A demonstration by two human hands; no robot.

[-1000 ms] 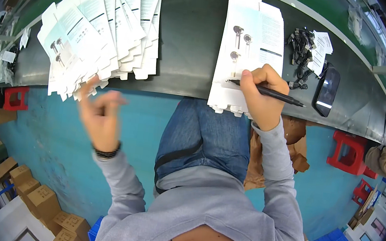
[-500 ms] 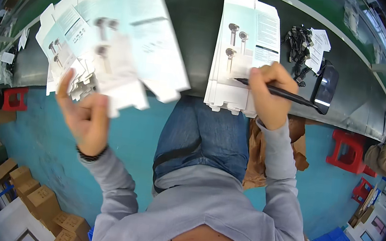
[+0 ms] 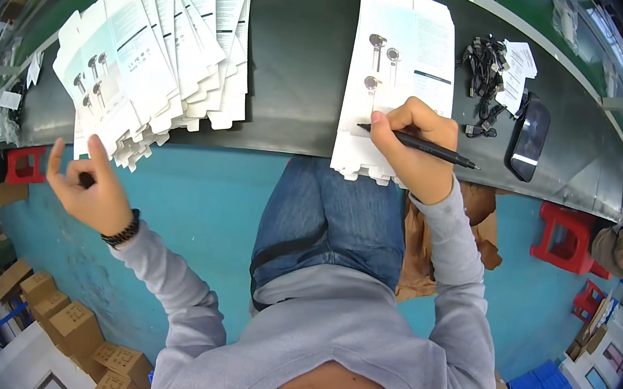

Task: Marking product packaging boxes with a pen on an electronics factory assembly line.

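Observation:
My right hand (image 3: pixel 420 142) grips a slim black pen (image 3: pixel 452 156). Its tip is at the lower part of the top sheet in a stack of flat, unfolded cartons (image 3: pixel 394 26), white and pale blue with printed earphones. My left hand (image 3: pixel 91 187) is over the floor just off the table's near edge, fingers apart and holding nothing. Beside its fingertips lies a fanned, overlapping pile of the same flat cartons (image 3: pixel 132 40) on the left of the table.
Right of the stack lie a bundle of black cables (image 3: pixel 484 72), white paper slips (image 3: pixel 514 75) and a black phone (image 3: pixel 528 139). The dark table (image 3: pixel 297 60) ends close to my lap. Red stools (image 3: pixel 564 237) and brown cardboard boxes (image 3: pixel 74 325) stand on the floor.
A flat carton that was blurred in motion by my left hand now lies among the left pile. My left hand has drawn left and down; my right hand has shifted slightly left with the pen.

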